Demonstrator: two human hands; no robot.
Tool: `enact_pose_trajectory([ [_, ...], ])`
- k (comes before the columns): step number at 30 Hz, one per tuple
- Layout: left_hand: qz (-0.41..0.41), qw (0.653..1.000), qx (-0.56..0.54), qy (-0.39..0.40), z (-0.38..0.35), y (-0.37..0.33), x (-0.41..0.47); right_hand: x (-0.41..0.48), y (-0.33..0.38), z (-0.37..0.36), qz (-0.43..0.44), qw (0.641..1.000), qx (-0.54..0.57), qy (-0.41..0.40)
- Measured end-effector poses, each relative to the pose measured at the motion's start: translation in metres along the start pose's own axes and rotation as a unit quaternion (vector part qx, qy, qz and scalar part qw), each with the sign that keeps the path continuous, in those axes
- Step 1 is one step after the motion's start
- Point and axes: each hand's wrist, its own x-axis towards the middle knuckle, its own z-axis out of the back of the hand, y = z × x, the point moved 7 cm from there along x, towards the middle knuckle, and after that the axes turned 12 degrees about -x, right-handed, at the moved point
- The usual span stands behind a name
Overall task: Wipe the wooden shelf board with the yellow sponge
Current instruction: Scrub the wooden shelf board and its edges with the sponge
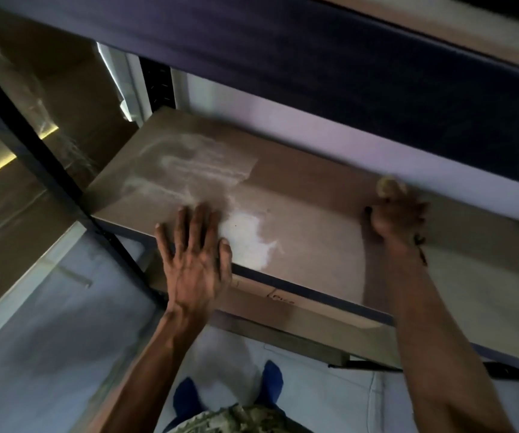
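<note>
The wooden shelf board (308,214) lies across the middle of the head view, brown, with pale dusty smears on its left half and a bright white patch near its front edge. My left hand (195,254) rests flat on the board's front edge, fingers spread, beside that white patch. My right hand (395,217) is closed around the yellow sponge (389,186), which peeks out above the fingers and presses on the board near its back right part. The picture is blurred by motion there.
A dark blue shelf beam (314,57) hangs low overhead. A black upright post (33,145) runs down the left. A white wall (377,151) backs the shelf. Below the board sits a lower shelf with a cardboard box (267,295). My blue shoes (270,379) stand on a pale floor.
</note>
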Motion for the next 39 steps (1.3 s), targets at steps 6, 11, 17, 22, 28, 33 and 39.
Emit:
enact_pose_trajectory([
  [6, -0.010, 1.000, 0.012, 0.000, -0.001, 0.003, 0.001, -0.061, 0.120, -0.040, 0.209, 0.974, -0.077, 0.039],
  [11, -0.001, 1.000, 0.009, 0.003, 0.001, 0.002, 0.003, -0.046, 0.054, -0.014, 0.136, 0.991, 0.001, 0.004],
  [17, 0.004, 1.000, 0.002, 0.010, 0.002, 0.001, 0.002, -0.063, 0.000, -0.017, -0.048, 0.993, -0.103, 0.038],
  [22, 0.002, 1.000, 0.007, 0.030, 0.002, 0.000, 0.001, -0.117, 0.121, -0.034, 0.134, 0.989, -0.067, -0.010],
  [28, -0.002, 1.000, -0.019, 0.022, 0.015, 0.002, 0.003, -0.102, 0.124, -0.025, 0.166, 0.985, 0.010, 0.039],
  [33, 0.010, 1.000, -0.006, 0.016, 0.021, 0.031, 0.008, -0.085, 0.017, 0.005, -0.022, 0.998, -0.032, 0.049],
  [39, -0.009, 1.000, 0.012, 0.001, 0.019, 0.037, 0.009, -0.141, 0.073, -0.027, 0.000, 0.992, -0.069, 0.110],
])
